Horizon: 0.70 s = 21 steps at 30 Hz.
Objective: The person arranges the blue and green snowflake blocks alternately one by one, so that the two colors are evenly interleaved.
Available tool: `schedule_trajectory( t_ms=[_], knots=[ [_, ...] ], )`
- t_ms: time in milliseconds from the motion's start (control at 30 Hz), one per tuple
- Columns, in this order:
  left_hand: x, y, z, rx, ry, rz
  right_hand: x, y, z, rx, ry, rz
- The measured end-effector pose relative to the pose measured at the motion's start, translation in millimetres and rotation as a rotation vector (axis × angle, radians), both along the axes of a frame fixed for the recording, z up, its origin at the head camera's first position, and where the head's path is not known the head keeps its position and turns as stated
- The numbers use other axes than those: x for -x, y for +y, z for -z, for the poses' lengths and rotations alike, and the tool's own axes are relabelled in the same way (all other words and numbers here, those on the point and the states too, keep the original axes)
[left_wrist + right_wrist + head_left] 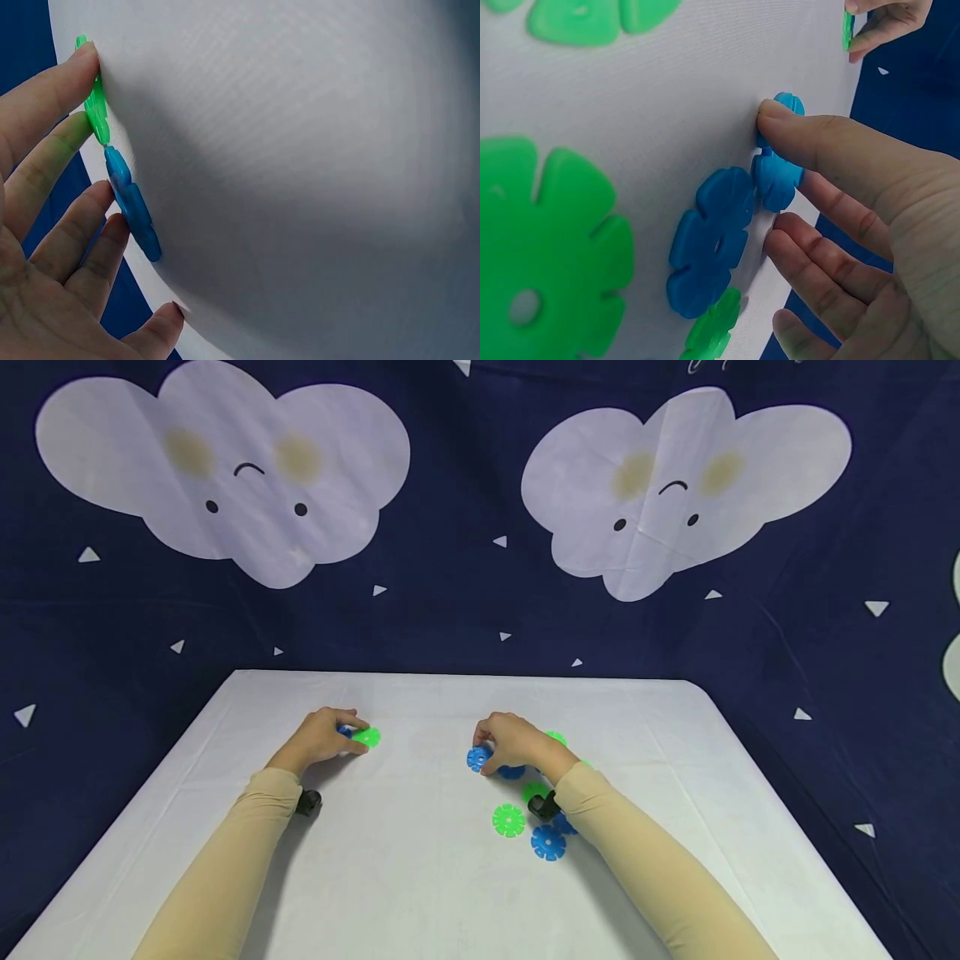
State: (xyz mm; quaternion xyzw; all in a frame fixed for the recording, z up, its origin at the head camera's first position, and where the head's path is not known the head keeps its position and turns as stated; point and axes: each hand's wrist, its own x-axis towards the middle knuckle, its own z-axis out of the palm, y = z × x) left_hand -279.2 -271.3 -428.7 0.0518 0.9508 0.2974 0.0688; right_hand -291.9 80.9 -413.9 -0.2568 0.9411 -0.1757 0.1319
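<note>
At the left of the table, my left hand (321,737) pinches a green flower-shaped plastic disc (368,737) between thumb and a finger. A blue notched disc (132,202) sits edge to edge with it, close by my other fingertips in the left wrist view. Right of the middle, my right hand (516,743) has thumb and index finger on a blue notched disc (477,759), pinching it. Just behind that, another blue disc (711,241) lies beside the fingers, partly covered by the hand in the head view.
Nearer me lie a green disc (508,820) and a blue disc (548,842). More green discs (556,737) and blue ones show around my right wrist, partly hidden by it. The white-covered table (390,860) meets a dark blue cloud-print cloth (450,610) at its far edge.
</note>
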Motion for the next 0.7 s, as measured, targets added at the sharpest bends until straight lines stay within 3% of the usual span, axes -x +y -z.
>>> schedule_trajectory(
  t_ms=[700],
  knots=[
    [0.9,-1.1,2.6,-0.018,0.007,-0.005,-3.4,3.0,2.0,0.066,-0.023,-0.097]
  ],
)
